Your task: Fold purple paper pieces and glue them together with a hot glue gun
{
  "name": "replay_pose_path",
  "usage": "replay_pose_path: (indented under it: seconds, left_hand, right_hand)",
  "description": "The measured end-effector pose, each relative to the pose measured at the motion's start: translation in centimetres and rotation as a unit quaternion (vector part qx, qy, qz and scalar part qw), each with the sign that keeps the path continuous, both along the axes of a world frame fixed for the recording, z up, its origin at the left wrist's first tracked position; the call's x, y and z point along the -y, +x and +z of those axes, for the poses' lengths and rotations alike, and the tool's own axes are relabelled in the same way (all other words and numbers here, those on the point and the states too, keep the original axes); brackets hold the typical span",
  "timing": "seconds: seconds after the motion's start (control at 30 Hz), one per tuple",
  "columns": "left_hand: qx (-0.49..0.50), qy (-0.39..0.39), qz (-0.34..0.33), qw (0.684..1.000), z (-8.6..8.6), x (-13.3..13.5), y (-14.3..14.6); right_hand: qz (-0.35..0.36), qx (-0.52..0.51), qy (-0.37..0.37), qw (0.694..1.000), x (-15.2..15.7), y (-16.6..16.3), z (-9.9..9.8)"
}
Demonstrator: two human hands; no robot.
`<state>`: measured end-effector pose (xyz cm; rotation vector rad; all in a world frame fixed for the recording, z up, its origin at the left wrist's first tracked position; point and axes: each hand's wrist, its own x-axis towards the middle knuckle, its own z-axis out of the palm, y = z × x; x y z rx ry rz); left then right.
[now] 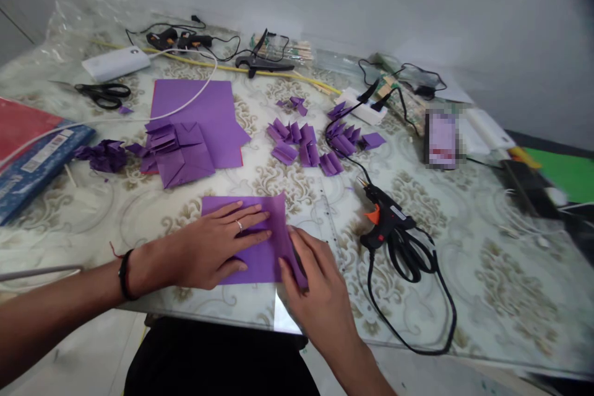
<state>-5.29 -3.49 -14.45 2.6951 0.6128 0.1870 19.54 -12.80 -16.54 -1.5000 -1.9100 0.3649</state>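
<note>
A sheet of purple paper (260,257) lies on the table in front of me. My left hand (218,244) rests flat across it, fingers stretched out and a ring on one of them. At the sheet's right side, my right hand (315,266) grips the raised edge between thumb and fingers, and that edge curls upward. Beyond the sheet stand several small folded purple paper pieces (306,142). A stack of purple paper (195,99) lies at the back left, with a creased, folded purple paper (185,154) on top.
A black glue gun (387,216) with a looped cable lies to the right. Scissors (104,94), a white power bank (116,63) and a blue-and-red packet (41,148) are at the left. A clear ruler (328,216) lies beside the sheet. A phone (442,139) stands at right.
</note>
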Motion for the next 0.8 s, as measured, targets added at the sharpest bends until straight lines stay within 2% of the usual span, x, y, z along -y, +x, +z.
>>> replay_pose_path:
  seconds: [0.13, 0.27, 0.4, 0.6, 0.8]
  left_hand:
    - [0.014, -0.01, -0.022, 1.0, 0.5, -0.9, -0.1]
    - [0.044, -0.014, -0.001, 0.999, 1.2, -1.3, -0.1]
    - [0.059, -0.017, 0.022, 0.998, 0.9, -1.4, -0.3]
    - [0.073, -0.022, 0.039, 0.996, -0.1, -1.3, -0.3]
    - [0.089, -0.023, 0.013, 0.996, -0.2, -1.7, -0.1]
  right_hand:
    - [0.096, 0.075, -0.011, 0.992, -0.1, 0.2, 0.2]
    - [0.141, 0.124, -0.055, 0.981, -0.2, 0.5, 0.7]
    - [0.154, 0.131, -0.067, 0.977, -0.4, 0.8, 0.7]
    - [0.13, 0.14, -0.075, 0.979, -1.0, 0.4, 1.3]
    - [0.144, 0.121, -0.077, 0.979, -1.6, 0.2, 1.8]
